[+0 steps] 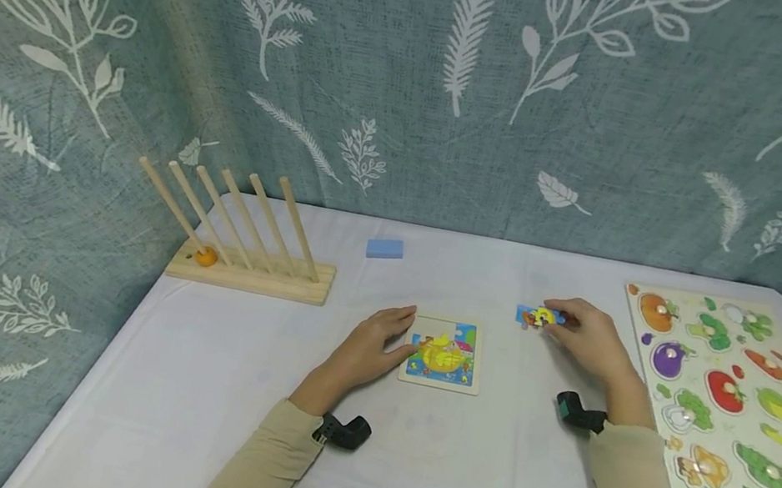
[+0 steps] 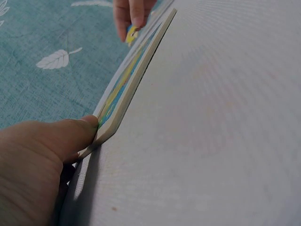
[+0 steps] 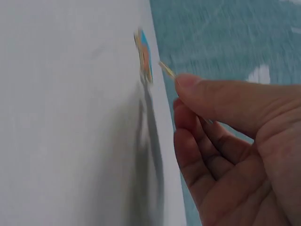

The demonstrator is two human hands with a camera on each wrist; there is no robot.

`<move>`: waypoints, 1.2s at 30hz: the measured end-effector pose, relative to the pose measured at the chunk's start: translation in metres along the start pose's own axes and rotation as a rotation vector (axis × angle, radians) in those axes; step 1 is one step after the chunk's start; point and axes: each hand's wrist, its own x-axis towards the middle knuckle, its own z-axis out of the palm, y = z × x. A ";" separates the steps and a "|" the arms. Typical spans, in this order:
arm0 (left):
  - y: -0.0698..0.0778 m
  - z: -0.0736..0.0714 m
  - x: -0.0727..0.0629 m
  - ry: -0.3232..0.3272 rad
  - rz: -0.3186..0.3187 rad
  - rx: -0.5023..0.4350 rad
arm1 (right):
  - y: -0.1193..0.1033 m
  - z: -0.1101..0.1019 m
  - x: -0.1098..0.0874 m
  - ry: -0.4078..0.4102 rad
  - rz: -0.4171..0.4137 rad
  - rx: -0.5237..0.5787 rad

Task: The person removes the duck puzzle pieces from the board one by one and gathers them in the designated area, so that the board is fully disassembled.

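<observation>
A square puzzle board [image 1: 440,385] with a pale wooden rim and a yellow duck picture lies flat on the table. My left hand [image 1: 368,348] holds its left side, the thumb on the rim in the left wrist view and the fingers by the far left corner. To the right of the board, my right hand [image 1: 592,342] pinches a small jigsaw piece [image 3: 167,69] between thumb and fingertips, just above the table. Beside it, other jigsaw pieces [image 3: 144,56] in blue and orange lie on the cloth; how many is unclear. A gap shows in the picture's upper left.
A wooden rack [image 1: 257,279] with several upright pegs and an orange bead [image 1: 206,256] stands at the back left. A blue block [image 1: 385,249] lies at the back. On the right is a large vegetable peg puzzle [image 1: 705,426], near the right forearm. A leaf-patterned curtain [image 1: 411,112] hangs behind.
</observation>
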 end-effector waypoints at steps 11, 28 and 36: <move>-0.001 0.001 0.000 -0.001 -0.018 0.011 | 0.019 -0.008 -0.006 0.016 -0.013 -0.034; -0.002 0.001 0.001 -0.004 -0.016 0.008 | 0.033 -0.002 -0.003 0.034 -0.072 0.002; -0.001 0.001 0.001 -0.003 -0.018 0.006 | 0.027 -0.004 -0.005 0.014 0.009 0.027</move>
